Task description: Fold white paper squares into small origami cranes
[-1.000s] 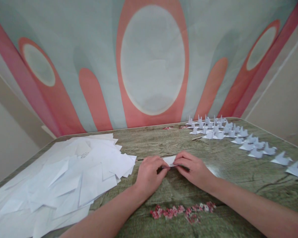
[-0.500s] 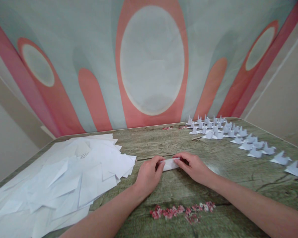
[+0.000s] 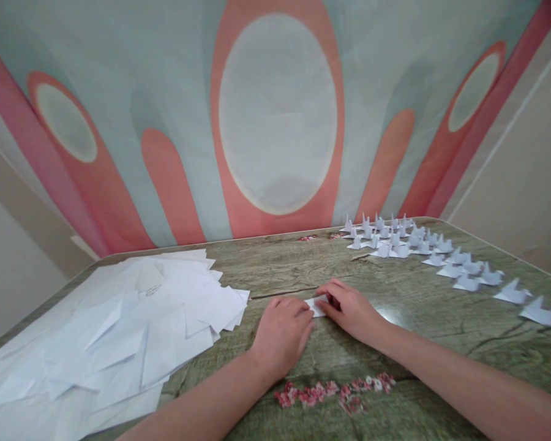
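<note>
A small folded piece of white paper (image 3: 316, 306) lies at the middle of the wood-grain table, between my two hands. My left hand (image 3: 282, 334) rests over its left end, fingers together and hiding that part. At the right end, my right hand (image 3: 344, 305) pinches the paper between thumb and forefinger. Only a short stretch of the paper shows between the hands; its folds are too small to make out.
A broad heap of loose white paper sheets (image 3: 119, 331) covers the table's left side. Several folded white paper birds (image 3: 466, 282) stand in rows at the right. Pink flower prints (image 3: 312, 394) mark the tabletop (image 3: 275, 263) in front. A patterned wall (image 3: 278, 110) rises behind.
My left hand has turned over and moved right, now covering more of the folded paper. My right hand keeps its pinch at the other end. The view has shifted slightly.
</note>
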### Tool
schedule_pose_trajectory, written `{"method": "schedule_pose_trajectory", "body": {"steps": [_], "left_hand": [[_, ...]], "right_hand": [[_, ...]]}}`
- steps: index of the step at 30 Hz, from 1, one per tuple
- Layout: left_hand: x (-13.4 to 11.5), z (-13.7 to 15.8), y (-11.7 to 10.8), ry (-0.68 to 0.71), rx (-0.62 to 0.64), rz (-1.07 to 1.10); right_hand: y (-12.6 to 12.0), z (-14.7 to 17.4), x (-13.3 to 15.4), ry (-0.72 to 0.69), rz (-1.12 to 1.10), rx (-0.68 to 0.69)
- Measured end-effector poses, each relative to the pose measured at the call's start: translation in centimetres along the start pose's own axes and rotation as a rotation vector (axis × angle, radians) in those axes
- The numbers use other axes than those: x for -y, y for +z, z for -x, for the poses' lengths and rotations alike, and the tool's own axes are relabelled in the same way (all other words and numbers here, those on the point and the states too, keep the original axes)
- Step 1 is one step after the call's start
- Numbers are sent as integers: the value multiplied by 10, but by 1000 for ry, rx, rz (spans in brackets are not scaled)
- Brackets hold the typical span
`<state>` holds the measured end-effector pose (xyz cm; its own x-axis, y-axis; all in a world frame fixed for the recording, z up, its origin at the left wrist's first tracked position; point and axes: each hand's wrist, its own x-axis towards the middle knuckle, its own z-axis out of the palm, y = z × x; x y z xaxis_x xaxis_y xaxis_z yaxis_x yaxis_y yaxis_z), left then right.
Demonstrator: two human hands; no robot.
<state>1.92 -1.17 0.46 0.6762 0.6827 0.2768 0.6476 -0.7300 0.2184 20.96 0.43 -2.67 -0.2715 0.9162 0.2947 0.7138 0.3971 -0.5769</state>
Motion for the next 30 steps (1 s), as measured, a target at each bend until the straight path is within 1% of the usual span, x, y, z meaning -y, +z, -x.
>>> {"method": "schedule_pose_trajectory", "body": {"steps": [3, 6, 11, 14, 17, 23, 27, 30], "left_hand": [[-3, 0, -1, 27, 32, -68], [-4, 0, 0, 36, 40, -90], [2, 2, 5, -12, 15, -47], [8, 2, 8, -49, -24, 31], [13, 1, 10, -90, -74, 97], [16, 0, 11, -193, -147, 205], [15, -1, 11, -292, -163, 216], [15, -2, 11, -303, -143, 291]], "right_hand": [[-2, 0, 0, -35, -25, 0], [-5, 0, 4, -61, -19, 38], [-8, 1, 9, -58, 18, 82], [-8, 3, 11, -25, 29, 86], [-8, 5, 14, 46, 47, 90], [-10, 9, 22, 164, 120, 100], [-8, 11, 23, 181, 133, 88], [-7, 11, 22, 169, 151, 80]]}}
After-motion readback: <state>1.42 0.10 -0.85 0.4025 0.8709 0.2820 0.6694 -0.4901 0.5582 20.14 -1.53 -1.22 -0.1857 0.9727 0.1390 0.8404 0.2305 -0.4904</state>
